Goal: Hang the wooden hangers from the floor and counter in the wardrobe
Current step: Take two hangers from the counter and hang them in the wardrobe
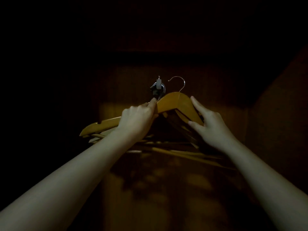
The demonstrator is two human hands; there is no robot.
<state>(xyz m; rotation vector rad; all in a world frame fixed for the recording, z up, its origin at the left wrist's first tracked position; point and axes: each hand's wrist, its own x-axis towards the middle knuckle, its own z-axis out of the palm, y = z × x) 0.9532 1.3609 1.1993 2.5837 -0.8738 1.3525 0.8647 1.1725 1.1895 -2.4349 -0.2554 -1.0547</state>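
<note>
In the dark wardrobe (275,114), the left hand (136,117) grips the top hanger (175,102) with curled fingers. The right hand (211,125) pinches its other arm between forefinger and thumb. Its hook (179,82) hangs free, just beside a metal fitting (157,89). More hangers (183,152) are bunched beneath.

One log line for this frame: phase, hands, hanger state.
phase: hanging | left hand grips wooden hanger near neck | right hand pinches its other arm | hook free beside metal fitting
</note>
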